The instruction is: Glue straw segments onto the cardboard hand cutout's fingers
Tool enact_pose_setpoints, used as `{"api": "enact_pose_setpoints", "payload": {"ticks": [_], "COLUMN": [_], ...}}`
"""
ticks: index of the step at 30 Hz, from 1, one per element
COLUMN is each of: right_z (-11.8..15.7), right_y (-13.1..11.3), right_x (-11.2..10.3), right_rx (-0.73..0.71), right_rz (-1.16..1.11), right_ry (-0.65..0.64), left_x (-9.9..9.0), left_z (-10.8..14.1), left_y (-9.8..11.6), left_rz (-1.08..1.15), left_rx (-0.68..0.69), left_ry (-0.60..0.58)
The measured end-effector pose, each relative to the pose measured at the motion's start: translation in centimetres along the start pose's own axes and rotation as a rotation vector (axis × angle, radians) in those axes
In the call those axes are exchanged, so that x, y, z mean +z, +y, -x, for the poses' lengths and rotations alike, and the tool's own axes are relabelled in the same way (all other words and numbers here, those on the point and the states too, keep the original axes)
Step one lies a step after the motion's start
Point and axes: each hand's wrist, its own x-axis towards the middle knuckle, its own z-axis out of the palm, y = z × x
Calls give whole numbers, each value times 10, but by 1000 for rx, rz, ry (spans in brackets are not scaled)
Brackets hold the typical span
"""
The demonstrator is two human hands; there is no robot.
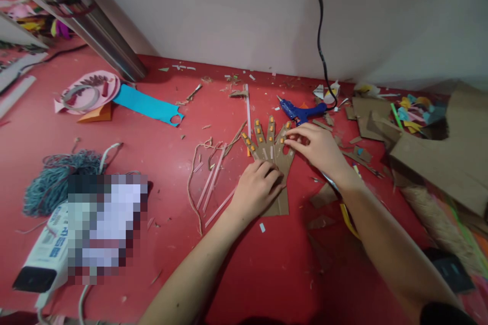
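While two hands [256,188] [316,146] press, one cardboard hand [271,148] lies.

Desk [160,162]: red throughout, littered with pale and brown scraps. Cardboard hand cutout [271,148]: plain brown, with small orange pieces set in rows along its fingers. Glue gun [301,110], far right of the cutout: blue, on a black cord [319,35]. Paper strip [147,104], far left: bright blue. Paper disc [88,92] beside it: pink. Yarn bundle [57,177], near left: grey-blue. Cardboard sheets [450,157], right: brown. Straws [213,177]: clear to pale pink.
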Motion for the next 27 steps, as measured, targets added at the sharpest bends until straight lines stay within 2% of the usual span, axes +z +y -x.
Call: {"api": "enact_pose_setpoints", "payload": {"ticks": [5, 15, 27], "right_z": [-1, 2, 8], "right_y": [-1, 2, -6], "right_x": [9, 16, 20], "right_rx": [11, -21, -126], "right_rz": [84, 182, 455], "right_ry": [-57, -19, 29], "left_x": [-2, 0, 0], "left_z": [0, 0, 0], "left_y": [1, 0, 0], "left_rz": [0, 7, -4], "left_rx": [0, 5, 5], "left_ry": [-5, 5, 5]}}
